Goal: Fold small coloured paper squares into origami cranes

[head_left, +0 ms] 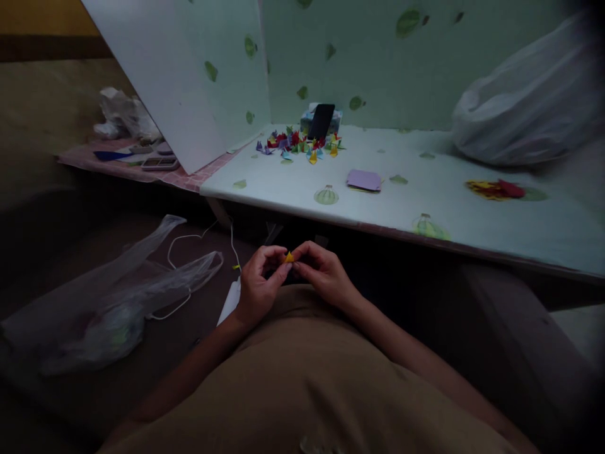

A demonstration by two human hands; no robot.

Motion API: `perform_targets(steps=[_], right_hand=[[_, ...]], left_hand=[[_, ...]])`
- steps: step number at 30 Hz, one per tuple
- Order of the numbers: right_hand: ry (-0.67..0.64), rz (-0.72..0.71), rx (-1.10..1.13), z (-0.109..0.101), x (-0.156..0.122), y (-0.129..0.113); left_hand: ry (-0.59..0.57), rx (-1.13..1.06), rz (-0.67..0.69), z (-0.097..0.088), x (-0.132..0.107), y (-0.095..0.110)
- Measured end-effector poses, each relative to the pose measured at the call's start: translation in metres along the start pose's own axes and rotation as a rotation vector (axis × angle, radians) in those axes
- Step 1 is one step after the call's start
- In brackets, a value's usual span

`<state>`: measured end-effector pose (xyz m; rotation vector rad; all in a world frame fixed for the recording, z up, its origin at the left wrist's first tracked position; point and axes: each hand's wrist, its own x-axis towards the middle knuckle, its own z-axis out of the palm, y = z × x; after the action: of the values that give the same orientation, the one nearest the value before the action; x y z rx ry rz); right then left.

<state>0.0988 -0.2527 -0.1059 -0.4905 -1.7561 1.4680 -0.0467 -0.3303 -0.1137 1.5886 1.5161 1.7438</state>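
Between my two hands is a small folded piece of yellow paper (289,257), held just in front of my body and below the table's front edge. My left hand (265,277) pinches it from the left with thumb and forefinger. From the right, the thumb and forefinger of my right hand (324,271) close on its other side. The fingers hide part of the paper. Beyond my hands, on the table, lies a stack of purple square paper (363,180). Farther back stands a group of small folded paper cranes (302,145) in several colours.
A dark phone (321,121) leans on a tissue box (338,118) behind the cranes. Yellow and red paper pieces (496,188) lie at right, near a large white plastic bag (524,101). At lower left are a clear plastic bag (118,309) and a white cable (172,246).
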Motion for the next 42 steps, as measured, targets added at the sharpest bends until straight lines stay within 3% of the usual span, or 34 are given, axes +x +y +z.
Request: perform_targets(steps=[9, 12, 21, 28, 42], right_hand=[[-0.054, 0.066, -0.006, -0.001, 0.002, 0.0], [-0.048, 0.069, -0.059, -0.002, 0.001, -0.001], [-0.009, 0.167, -0.056, -0.001, 0.001, -0.003], [0.017, 0.249, 0.03, 0.0, 0.001, -0.005], [0.002, 0.237, 0.051, 0.0, 0.002, -0.001]], left_hand=[[-0.007, -0.246, -0.382, 0.001, 0.005, 0.016], [-0.016, -0.277, -0.438, 0.002, 0.007, 0.019], [-0.069, -0.367, -0.502, 0.001, 0.004, 0.005], [-0.07, -0.324, -0.552, 0.001, 0.005, 0.009], [-0.076, -0.191, -0.479, 0.0, 0.007, 0.014]])
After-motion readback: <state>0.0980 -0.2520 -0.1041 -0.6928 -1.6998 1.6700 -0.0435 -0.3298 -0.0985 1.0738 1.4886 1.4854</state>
